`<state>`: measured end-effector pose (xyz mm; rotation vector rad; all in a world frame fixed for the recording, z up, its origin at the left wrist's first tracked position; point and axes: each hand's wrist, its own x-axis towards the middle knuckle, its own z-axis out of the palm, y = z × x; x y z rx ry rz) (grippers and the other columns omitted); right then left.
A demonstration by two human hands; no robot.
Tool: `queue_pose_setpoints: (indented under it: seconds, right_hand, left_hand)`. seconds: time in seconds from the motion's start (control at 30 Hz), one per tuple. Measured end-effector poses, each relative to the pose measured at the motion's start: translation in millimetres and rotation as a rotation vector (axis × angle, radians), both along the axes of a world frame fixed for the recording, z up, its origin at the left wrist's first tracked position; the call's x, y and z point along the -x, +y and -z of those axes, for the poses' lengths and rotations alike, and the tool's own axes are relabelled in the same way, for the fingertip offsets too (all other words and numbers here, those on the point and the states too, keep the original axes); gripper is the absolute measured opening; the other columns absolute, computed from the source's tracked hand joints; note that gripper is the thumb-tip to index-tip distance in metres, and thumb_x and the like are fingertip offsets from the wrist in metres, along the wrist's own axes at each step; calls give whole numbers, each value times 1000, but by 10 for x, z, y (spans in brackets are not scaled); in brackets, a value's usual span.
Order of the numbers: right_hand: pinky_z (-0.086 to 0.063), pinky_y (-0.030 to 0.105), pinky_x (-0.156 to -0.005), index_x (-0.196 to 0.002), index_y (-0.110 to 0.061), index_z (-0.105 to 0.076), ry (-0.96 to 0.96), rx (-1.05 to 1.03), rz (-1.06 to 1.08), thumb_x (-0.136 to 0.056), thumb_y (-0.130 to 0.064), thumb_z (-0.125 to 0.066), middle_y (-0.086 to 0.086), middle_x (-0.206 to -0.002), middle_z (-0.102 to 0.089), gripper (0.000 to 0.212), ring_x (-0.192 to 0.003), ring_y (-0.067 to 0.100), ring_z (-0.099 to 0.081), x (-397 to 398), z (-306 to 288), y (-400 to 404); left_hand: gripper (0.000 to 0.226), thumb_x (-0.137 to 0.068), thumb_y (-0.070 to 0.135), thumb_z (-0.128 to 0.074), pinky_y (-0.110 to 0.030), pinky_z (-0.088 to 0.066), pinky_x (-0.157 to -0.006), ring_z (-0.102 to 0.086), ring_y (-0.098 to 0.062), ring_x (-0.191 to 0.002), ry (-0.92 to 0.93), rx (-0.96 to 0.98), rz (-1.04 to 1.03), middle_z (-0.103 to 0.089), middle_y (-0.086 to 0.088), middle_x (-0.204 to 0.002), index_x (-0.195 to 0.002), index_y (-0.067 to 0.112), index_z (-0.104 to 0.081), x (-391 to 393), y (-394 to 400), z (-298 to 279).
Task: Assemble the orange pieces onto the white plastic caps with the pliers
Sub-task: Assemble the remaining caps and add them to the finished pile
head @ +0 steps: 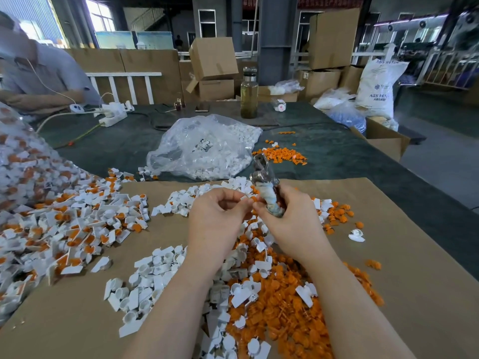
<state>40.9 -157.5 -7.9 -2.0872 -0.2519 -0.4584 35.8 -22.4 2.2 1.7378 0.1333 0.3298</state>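
My left hand (220,211) sits at mid-frame with its fingers curled, thumb and fingertips pinching a small white cap (245,197). My right hand (290,213) is just beside it, wrapped around the taped handles of the pliers (267,185), whose metal head points up and away toward the top of the frame; the forefinger and thumb also pinch an orange piece (254,198) against the cap (whether the piece is seated in the cap I cannot tell). Both hands hover over the brown paper (414,268) that covers the lower part of the frame. Beneath my wrists lies a heap of loose orange pieces (285,307) mixed with white caps. At lower left lies a pile of bare white caps (145,281), and further left a wide spread of caps with orange fitted (72,229). Above centre a clear bag (207,149) of white caps rests on the dark cloth, with a small orange scatter (281,155) to its right
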Motion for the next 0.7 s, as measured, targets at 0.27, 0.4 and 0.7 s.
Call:
queue_pose_setpoints:
  seconds: [0.27, 0.4, 0.7]
  right_hand:
    - [-56, 41, -70, -93, -28, -60, -47, 24, 0, -87, -28, -72, -15, -81, -63, 13, -76, 7, -62, 5, 2, -7]
    - [-56, 36, -70, -93, -30, -59, -53, 33, 0, -87, -30, -72, -16, -81, -63, 14, -77, 6, -62, -3, 4, 0]
    - [-45, 13, -58, -87, -25, -64, 282, 8, -216, -85, -25, -73, -12, -73, -66, 9, -67, 2, -62, 19, -50, -247]
  left_hand:
    - [12, -82, 19, -80, -40, -62, -75, -72, -12, -66, 4, -10, 12, -73, 3, -67, -75, 23, -71, 7, 14, -7]
    - [12, -83, 20, -79, -41, -61, -75, -73, -17, -70, 3, -25, 18, -73, 2, -68, -76, 24, -71, -7, 9, 3]
    - [8, -88, 8, -71, -10, -51, -61, -71, -5, -67, -67, 110, 26, -73, 1, -73, -84, 15, -70, -24, 63, -16]
